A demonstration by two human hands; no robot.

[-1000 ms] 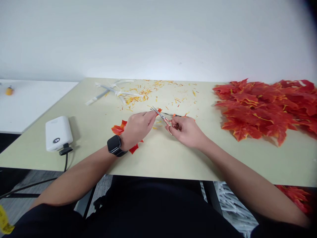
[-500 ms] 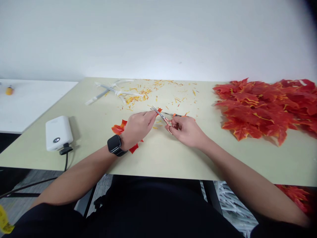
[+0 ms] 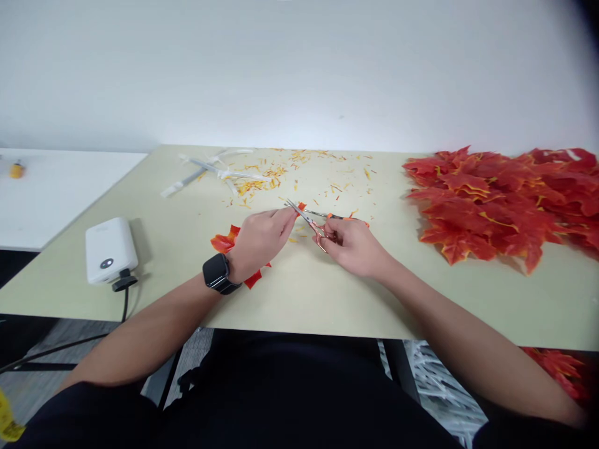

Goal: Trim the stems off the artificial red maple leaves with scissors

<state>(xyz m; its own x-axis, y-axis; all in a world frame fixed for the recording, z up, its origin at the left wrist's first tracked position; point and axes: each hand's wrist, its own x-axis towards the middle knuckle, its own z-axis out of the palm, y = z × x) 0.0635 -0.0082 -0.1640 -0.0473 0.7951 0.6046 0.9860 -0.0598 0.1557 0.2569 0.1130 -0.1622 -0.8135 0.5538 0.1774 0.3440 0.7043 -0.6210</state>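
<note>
My left hand, with a black watch at its wrist, is closed on a red artificial maple leaf. Most of the leaf is hidden under the hand; its lobes stick out on both sides, and a small red tip shows past the fingertips. In my right hand is a pair of rose-gold-handled scissors, fingers in the loops. Their slightly parted blades point up and left, right at my left fingertips. Just behind them a second tool with a thin metal end and an orange-and-black handle lies on the table.
Yellow and orange trimmings litter the back of the table. Clear plastic strips lie at back left. A white power bank with a cable sits at left. A pile of red maple leaves covers the right side.
Almost nothing differs. Both hands, the leaf and the scissors hold nearly the same positions; the view has shifted very slightly.
</note>
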